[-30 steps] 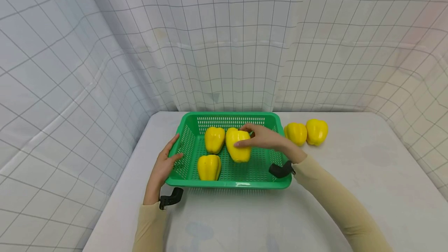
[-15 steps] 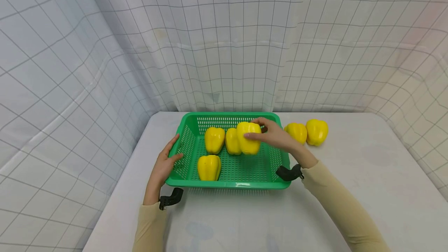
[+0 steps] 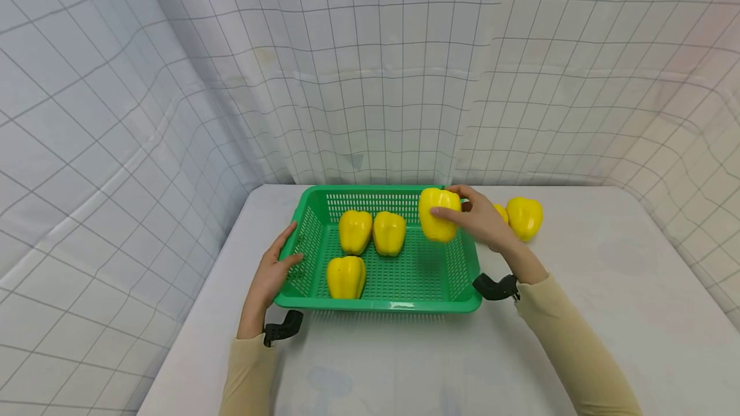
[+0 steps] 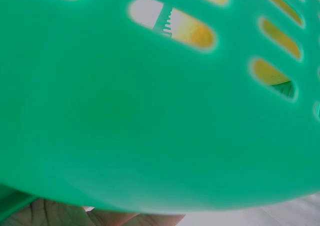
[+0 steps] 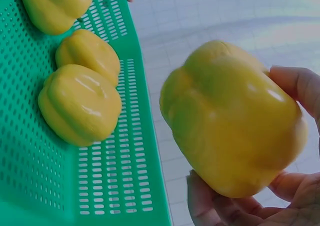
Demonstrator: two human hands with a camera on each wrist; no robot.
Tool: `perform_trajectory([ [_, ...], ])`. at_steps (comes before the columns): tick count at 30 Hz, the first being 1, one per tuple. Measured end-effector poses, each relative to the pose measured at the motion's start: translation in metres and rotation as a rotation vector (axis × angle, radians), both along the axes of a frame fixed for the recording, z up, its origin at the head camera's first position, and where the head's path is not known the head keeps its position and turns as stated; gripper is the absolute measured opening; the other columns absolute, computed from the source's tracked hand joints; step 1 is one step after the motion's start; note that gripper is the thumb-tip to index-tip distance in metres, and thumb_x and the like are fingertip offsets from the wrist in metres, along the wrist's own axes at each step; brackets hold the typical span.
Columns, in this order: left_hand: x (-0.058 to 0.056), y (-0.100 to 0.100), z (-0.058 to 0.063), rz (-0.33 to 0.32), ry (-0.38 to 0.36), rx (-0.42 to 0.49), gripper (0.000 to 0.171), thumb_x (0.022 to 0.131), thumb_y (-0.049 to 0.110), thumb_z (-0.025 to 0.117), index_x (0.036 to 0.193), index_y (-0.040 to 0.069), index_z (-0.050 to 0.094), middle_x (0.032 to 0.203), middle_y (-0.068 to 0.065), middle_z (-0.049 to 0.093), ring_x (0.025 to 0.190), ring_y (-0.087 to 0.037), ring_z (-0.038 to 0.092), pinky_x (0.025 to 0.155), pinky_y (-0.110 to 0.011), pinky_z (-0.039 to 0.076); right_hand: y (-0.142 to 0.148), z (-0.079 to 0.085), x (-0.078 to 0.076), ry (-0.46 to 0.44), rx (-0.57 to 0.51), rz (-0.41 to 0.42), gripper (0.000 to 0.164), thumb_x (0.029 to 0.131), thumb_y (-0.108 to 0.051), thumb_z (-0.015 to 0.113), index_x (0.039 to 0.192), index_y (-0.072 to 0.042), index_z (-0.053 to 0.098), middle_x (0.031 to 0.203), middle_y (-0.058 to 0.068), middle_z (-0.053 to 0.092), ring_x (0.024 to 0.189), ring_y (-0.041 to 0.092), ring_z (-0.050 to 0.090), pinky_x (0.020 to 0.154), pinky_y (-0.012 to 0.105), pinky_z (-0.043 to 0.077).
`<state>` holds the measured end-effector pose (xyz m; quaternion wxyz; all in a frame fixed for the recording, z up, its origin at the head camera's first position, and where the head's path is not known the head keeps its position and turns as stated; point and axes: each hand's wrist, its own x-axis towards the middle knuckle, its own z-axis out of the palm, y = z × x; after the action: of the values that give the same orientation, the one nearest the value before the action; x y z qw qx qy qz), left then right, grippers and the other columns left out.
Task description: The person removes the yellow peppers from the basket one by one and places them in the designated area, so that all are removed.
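Observation:
My right hand (image 3: 482,220) holds a yellow bell pepper (image 3: 439,214) between thumb and fingers, raised over the right end of a green plastic basket (image 3: 399,305). The right wrist view shows the held bell pepper (image 5: 230,121) close up, with fingertips on two sides of it. Three more yellow bell peppers lie inside the basket: a back left pepper (image 3: 355,232), a back middle pepper (image 3: 389,234) and a front left pepper (image 3: 345,277). My left hand (image 3: 270,275) grips the basket's left rim, thumb over the edge. The basket wall (image 4: 125,121) fills most of the left wrist view.
On the white table (image 3: 595,287), right of the basket, lies a yellow bell pepper (image 3: 525,218). Another pepper (image 3: 502,212) beside it is mostly hidden behind my right hand. White grid-patterned curtains (image 3: 399,82) hang behind the table and at both sides.
My right hand has lifted the held bell pepper and carried it right, from beside the back middle pepper to the basket's right end. The left hand and basket stay put.

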<state>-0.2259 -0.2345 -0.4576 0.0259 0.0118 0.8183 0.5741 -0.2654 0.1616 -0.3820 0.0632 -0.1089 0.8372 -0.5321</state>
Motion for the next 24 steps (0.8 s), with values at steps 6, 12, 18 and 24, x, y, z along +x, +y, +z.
perform_trajectory([
  [6, 0.000, 0.000, 0.000, 0.003, -0.013, 0.005, 0.065, 0.097, 0.007, 0.050, 0.153, 0.027, 0.023, 0.156, -0.007, 0.013, 0.138, -0.032, 0.019, 0.103, -0.056, 0.024, 0.015, 0.000, 0.003, 0.020, -0.025, -0.103, 0.065, 0.087, -0.043, 0.067, 0.137, -0.007, 0.043, 0.116, 0.017, 0.050, 0.098, 0.030, 0.049, 0.078, 0.036, 0.047],
  [12, 0.000, 0.000, -0.001, 0.005, -0.013, 0.003, 0.065, 0.097, 0.007, 0.050, 0.152, 0.027, 0.023, 0.156, -0.007, 0.013, 0.138, -0.033, 0.018, 0.103, -0.057, 0.024, 0.029, -0.005, 0.006, 0.035, -0.108, -0.214, 0.071, 0.088, -0.042, 0.066, 0.142, -0.006, 0.037, 0.124, 0.016, 0.045, 0.100, 0.028, 0.047, 0.077, 0.028, 0.047],
  [18, 0.000, 0.001, -0.001, 0.001, -0.011, 0.005, 0.065, 0.097, 0.007, 0.050, 0.153, 0.026, 0.023, 0.157, -0.007, 0.012, 0.138, -0.033, 0.018, 0.103, -0.057, 0.024, 0.043, -0.012, 0.007, 0.034, -0.201, -0.322, 0.077, 0.087, -0.041, 0.067, 0.145, -0.007, 0.030, 0.134, 0.015, 0.041, 0.109, 0.024, 0.043, 0.085, 0.027, 0.043],
  [24, 0.000, 0.001, 0.000, 0.003, -0.008, 0.000, 0.065, 0.097, 0.007, 0.050, 0.153, 0.026, 0.023, 0.157, -0.007, 0.012, 0.139, -0.032, 0.017, 0.104, -0.056, 0.023, 0.055, -0.021, 0.007, 0.055, -0.229, -0.417, 0.079, 0.087, -0.041, 0.068, 0.145, -0.005, 0.028, 0.139, 0.015, 0.042, 0.114, 0.023, 0.043, 0.092, 0.033, 0.040],
])
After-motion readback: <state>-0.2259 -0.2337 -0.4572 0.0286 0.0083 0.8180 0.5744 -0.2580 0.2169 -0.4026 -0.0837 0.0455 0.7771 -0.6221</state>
